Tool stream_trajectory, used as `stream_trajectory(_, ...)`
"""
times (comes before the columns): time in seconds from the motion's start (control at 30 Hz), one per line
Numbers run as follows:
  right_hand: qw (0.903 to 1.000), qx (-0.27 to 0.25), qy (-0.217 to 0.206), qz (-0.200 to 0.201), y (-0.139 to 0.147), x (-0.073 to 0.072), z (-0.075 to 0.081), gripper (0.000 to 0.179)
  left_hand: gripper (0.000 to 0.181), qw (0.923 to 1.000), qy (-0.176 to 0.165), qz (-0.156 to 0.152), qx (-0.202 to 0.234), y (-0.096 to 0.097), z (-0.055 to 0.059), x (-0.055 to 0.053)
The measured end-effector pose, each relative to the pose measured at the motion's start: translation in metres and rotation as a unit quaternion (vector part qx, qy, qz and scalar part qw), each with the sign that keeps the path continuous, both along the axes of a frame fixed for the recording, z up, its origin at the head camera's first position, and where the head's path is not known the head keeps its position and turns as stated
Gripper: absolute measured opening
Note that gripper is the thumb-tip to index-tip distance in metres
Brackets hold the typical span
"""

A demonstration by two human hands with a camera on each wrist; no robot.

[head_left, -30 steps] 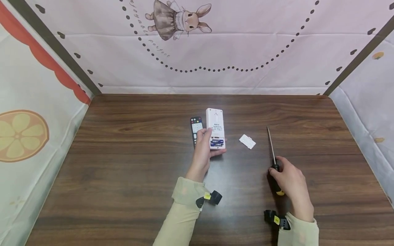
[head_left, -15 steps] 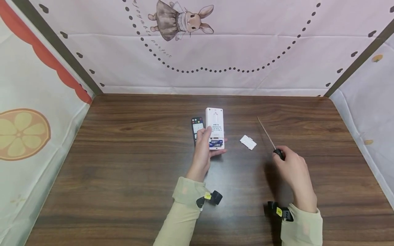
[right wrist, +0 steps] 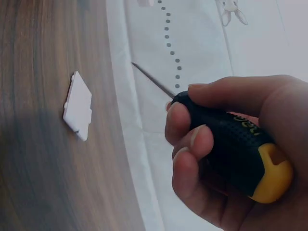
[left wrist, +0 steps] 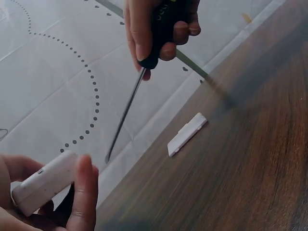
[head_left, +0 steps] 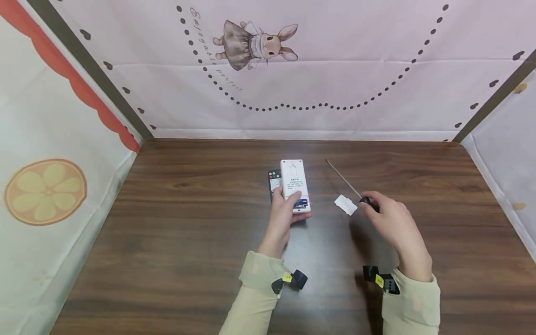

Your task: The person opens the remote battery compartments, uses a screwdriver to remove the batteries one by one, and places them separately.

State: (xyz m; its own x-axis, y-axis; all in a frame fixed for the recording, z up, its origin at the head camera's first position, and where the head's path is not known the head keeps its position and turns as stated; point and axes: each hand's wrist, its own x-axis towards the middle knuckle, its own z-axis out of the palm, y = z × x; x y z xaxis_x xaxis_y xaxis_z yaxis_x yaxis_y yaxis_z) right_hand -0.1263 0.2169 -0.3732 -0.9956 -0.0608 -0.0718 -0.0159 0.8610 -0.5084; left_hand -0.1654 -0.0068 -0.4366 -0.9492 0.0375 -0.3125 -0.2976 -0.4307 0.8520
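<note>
My left hand point(head_left: 279, 218) grips a white remote control point(head_left: 294, 177) back side up, its thumb lying over the lower end where blue batteries point(head_left: 300, 204) show in the uncovered compartment. Under and beside it is a dark remote point(head_left: 274, 179), partly hidden by the white one and the hand. My right hand point(head_left: 393, 223) holds a screwdriver point(right wrist: 231, 144) by its black and yellow handle, the shaft point(head_left: 343, 178) pointing up and left, its tip apart from the white remote. A small white battery cover point(head_left: 345, 204) lies on the table between the hands.
The brown wooden table point(head_left: 188, 232) spreads beneath both hands. A printed cloth point(head_left: 335, 83) hangs along its back edge, and more cloth walls stand at left and right.
The screwdriver has been lifted off the table and swung leftward in my right hand. My left thumb has shifted across toward the battery compartment. The head view has tilted slightly.
</note>
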Motion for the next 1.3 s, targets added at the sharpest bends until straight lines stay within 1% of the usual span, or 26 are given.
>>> stream_trajectory(0.07, 1.0, -0.005, 0.002, 0.005, 0.0, 0.001, 0.0, 0.035, 0.038, 1.0, 0.001, 0.003, -0.001, 0.0, -0.001, 0.0)
stream_trajectory(0.17, 0.9997, -0.015, 0.012, 0.014, -0.001, 0.003, 0.003, 0.035, 0.037, 1.0, 0.008, 0.005, -0.001, -0.002, 0.001, -0.001)
stream_trajectory(0.37, 0.9985, -0.032, 0.029, 0.033, 0.002, 0.009, 0.015, 0.033, 0.038, 0.9996, 0.026, -0.007, 0.009, -0.006, 0.007, -0.007)
stream_trajectory(0.53, 0.9981, -0.027, 0.023, 0.05, 0.006, 0.016, 0.024, 0.031, 0.04, 0.999, 0.04, -0.015, 0.013, -0.006, 0.008, -0.009)
stream_trajectory(0.63, 0.9972, -0.03, 0.018, 0.067, 0.008, 0.022, 0.029, 0.029, 0.041, 0.9987, 0.046, -0.014, 0.019, -0.005, 0.008, -0.009)
stream_trajectory(0.77, 0.9946, -0.042, 0.011, 0.095, 0.011, 0.03, 0.035, 0.024, 0.04, 0.9978, 0.06, 0.002, 0.028, -0.003, 0.007, -0.01)
stream_trajectory(0.9, 0.9919, -0.051, -0.011, 0.116, 0.012, 0.035, 0.038, 0.022, 0.043, 0.9971, 0.069, 0.021, 0.024, -0.002, 0.005, -0.01)
stream_trajectory(1.0, 0.9905, -0.056, -0.026, 0.123, 0.012, 0.036, 0.038, 0.021, 0.045, 0.9969, 0.07, 0.032, 0.019, -0.002, 0.004, -0.01)
stream_trajectory(1.17, 0.989, -0.062, -0.038, 0.129, 0.012, 0.038, 0.035, 0.021, 0.046, 0.9955, 0.077, 0.051, 0.02, -0.003, 0.001, -0.008)
stream_trajectory(1.3, 0.988, -0.06, -0.046, 0.135, 0.011, 0.038, 0.034, 0.023, 0.043, 0.9947, 0.082, 0.055, 0.029, -0.004, -0.002, -0.006)
